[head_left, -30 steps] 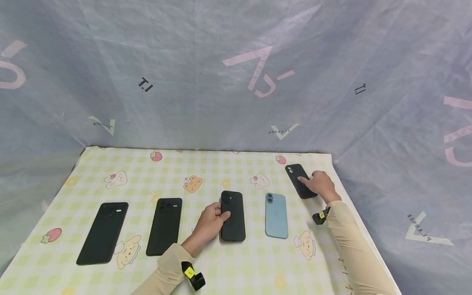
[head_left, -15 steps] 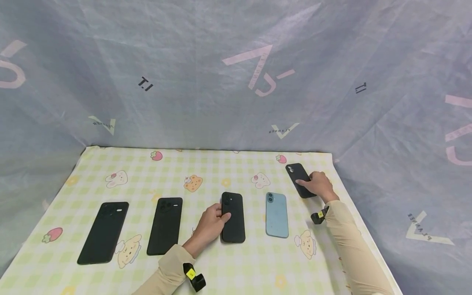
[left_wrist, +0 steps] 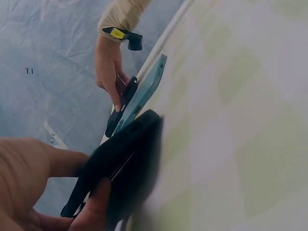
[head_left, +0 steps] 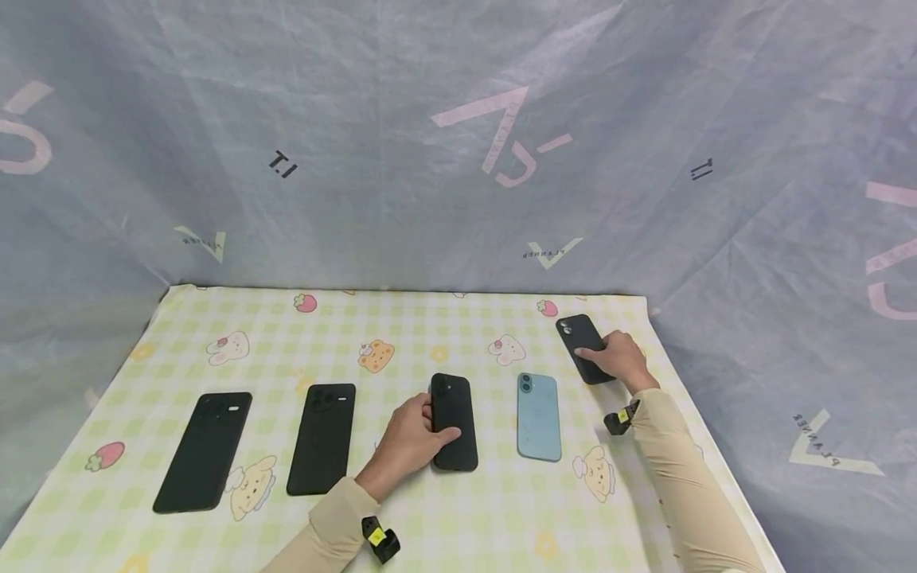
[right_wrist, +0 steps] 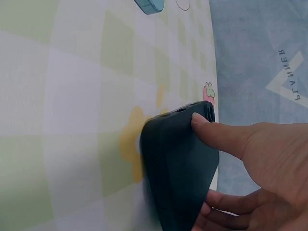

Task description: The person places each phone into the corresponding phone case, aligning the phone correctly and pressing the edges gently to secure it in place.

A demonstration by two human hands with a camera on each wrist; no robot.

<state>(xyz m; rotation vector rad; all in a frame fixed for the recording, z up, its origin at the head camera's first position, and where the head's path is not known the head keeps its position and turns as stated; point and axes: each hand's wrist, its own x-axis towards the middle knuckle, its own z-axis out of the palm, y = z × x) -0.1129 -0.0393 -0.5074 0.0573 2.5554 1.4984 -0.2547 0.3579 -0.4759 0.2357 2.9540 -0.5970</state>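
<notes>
My left hand (head_left: 408,438) grips a black phone (head_left: 453,418) in the middle of the table by its left side, thumb over the back and fingers along the edge. Seen from the left wrist, that phone (left_wrist: 132,137) stands tilted, one long edge partly off the cloth. At the back right, my right hand (head_left: 622,362) holds another black phone (head_left: 575,333). In the right wrist view, the thumb presses on this phone's back (right_wrist: 185,154) near its edge, with the other fingers partly hidden beneath. Between the two hands lies a light blue phone (head_left: 539,418), camera side up.
Two larger black phones lie at left, one near the left hand (head_left: 322,438) and one farther out (head_left: 204,454). A checked cartoon tablecloth (head_left: 494,517) covers the table. Grey-blue fabric (head_left: 380,159) hangs behind and at the sides.
The left thumb has slid a little lower and further across the middle black phone. My right hand and its phone have barely moved.
</notes>
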